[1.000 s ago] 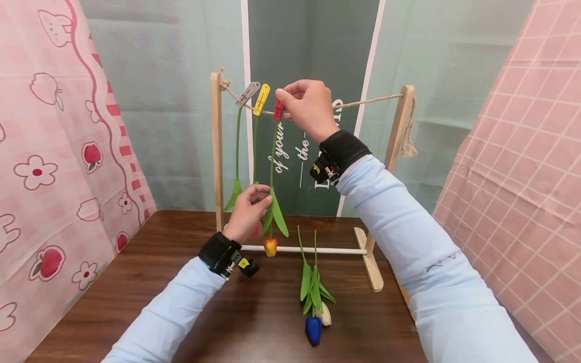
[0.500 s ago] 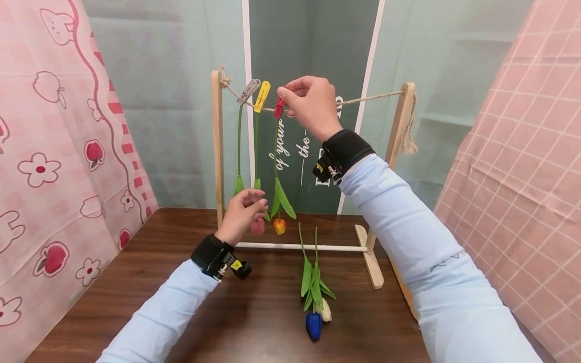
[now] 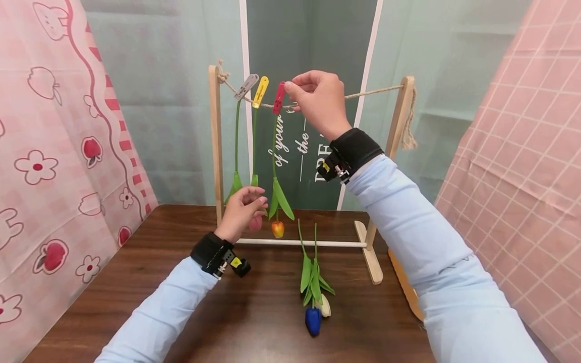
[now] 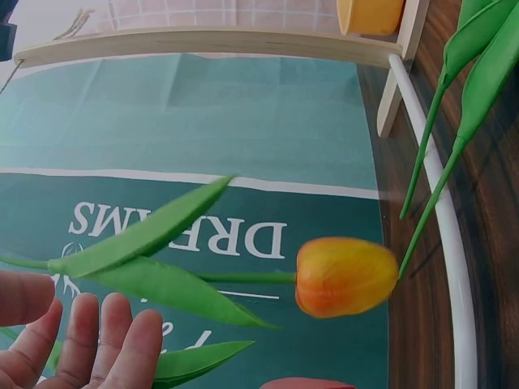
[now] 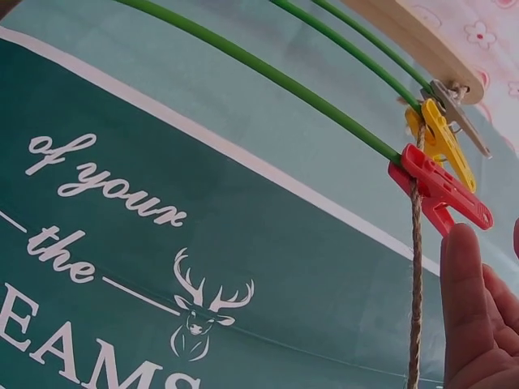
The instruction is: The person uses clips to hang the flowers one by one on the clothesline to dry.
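A red clothespin (image 3: pixel 279 98) clamps the stem of an orange-yellow artificial tulip (image 3: pixel 278 229) to the rope (image 5: pixel 416 284); the flower hangs head down. My right hand (image 3: pixel 320 101) is beside this clothespin, its thumb tip right at the handle end and the fingers apart from it in the right wrist view. Left of it, a yellow clothespin (image 3: pixel 260 93) and a grey clothespin (image 3: pixel 246 87) hold two more stems. My left hand (image 3: pixel 242 212) is left of the orange-yellow tulip with relaxed, empty fingers. It partly hides a pink tulip (image 3: pixel 256 223) behind it.
On the table (image 3: pixel 181 312) lie a blue tulip (image 3: pixel 313 321) and a white tulip (image 3: pixel 324 306), leaves overlapping. The wooden rack has a left post (image 3: pixel 215 146), a right post (image 3: pixel 399 116) and a white bottom bar (image 3: pixel 299 243). An orange object (image 3: pixel 404 285) sits by the right sleeve.
My left hand has let go of the orange-yellow tulip and moved left and slightly down. The flower now hangs freely. My right hand has loosened from the red clothespin and shifted slightly right.
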A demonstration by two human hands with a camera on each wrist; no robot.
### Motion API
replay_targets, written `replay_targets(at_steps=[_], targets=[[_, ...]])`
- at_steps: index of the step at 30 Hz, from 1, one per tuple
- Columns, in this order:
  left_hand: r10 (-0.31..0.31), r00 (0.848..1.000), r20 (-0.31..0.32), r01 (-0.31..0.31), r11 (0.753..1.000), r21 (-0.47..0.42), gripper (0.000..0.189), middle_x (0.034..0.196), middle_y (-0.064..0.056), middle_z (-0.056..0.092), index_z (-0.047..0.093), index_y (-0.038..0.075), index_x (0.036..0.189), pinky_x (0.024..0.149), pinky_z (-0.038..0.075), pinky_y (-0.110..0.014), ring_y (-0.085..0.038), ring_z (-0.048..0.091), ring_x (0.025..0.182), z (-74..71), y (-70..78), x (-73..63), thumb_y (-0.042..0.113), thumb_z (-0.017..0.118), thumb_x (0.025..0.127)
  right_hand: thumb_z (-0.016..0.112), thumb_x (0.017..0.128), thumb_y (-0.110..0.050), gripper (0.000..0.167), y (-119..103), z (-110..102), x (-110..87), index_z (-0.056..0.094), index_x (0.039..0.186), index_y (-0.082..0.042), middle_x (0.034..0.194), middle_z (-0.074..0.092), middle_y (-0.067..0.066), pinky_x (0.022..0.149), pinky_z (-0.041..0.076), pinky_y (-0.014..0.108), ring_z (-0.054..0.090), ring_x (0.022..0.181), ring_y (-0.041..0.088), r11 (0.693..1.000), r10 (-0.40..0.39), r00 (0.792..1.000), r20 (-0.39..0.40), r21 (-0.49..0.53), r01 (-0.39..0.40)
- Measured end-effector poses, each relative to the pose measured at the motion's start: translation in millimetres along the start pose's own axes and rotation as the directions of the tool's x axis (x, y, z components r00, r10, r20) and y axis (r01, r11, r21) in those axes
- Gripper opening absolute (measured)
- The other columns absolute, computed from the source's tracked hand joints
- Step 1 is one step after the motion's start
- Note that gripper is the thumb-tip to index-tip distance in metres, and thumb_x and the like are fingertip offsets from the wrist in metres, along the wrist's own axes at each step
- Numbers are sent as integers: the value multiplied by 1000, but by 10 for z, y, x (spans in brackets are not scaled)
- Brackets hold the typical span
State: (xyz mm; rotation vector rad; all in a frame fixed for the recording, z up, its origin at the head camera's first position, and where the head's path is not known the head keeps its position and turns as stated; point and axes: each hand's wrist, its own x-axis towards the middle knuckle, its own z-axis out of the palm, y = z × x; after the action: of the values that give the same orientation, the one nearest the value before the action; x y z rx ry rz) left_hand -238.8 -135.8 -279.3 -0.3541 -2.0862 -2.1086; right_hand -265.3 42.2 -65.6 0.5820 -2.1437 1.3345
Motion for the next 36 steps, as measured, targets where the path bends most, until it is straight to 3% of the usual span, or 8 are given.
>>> replay_targets(at_steps=[7, 17, 20, 32, 36], targets=[[-4, 1000, 8, 4, 1000, 2, 25, 110, -26, 58, 55, -5, 120, 91, 51, -47, -40, 60, 104, -11, -2, -21, 3, 58, 97, 70, 91, -21, 24, 23, -24, -67, 70, 104, -1, 90, 71, 9, 71, 56, 25, 67, 80, 16, 999, -14, 1000, -4, 43, 14], [-12, 1000, 4, 12, 1000, 4, 24, 108, -25, 58, 56, -4, 120, 89, 53, -44, -33, 63, 99, -8, -12, -45, 3, 58, 96, 70, 91, -21, 26, 83, -43, -221, 69, 107, -1, 93, 70, 9, 72, 56, 26, 67, 81, 14, 998, -41, 999, 22, 50, 39], [-20, 1000, 0, 20, 1000, 10, 24, 104, -21, 60, 56, -3, 120, 88, 53, -43, -34, 62, 100, -9, -16, -51, 4, 58, 96, 70, 91, -20, 26, 122, -48, -266, 69, 107, 0, 94, 71, 10, 71, 56, 26, 67, 81, 14, 997, -49, 998, 32, 64, 47], [-29, 1000, 0, 29, 1000, 12, 25, 106, -23, 60, 56, -2, 120, 88, 53, -43, -37, 62, 102, -18, -19, -96, 5, 59, 96, 71, 90, -19, 24, 324, -87, -409, 70, 105, 0, 94, 71, 13, 69, 57, 27, 68, 79, 13, 995, -34, 999, 38, 91, 31], [-49, 999, 3, 49, 998, 27, 26, 105, -21, 61, 56, -1, 121, 82, 56, -42, -31, 65, 95, -36, -4, -134, 7, 59, 97, 70, 90, -18, 24, 393, -110, -459, 70, 103, 2, 93, 71, 15, 69, 57, 27, 68, 78, 13, 993, -39, 999, 31, 109, 35]])
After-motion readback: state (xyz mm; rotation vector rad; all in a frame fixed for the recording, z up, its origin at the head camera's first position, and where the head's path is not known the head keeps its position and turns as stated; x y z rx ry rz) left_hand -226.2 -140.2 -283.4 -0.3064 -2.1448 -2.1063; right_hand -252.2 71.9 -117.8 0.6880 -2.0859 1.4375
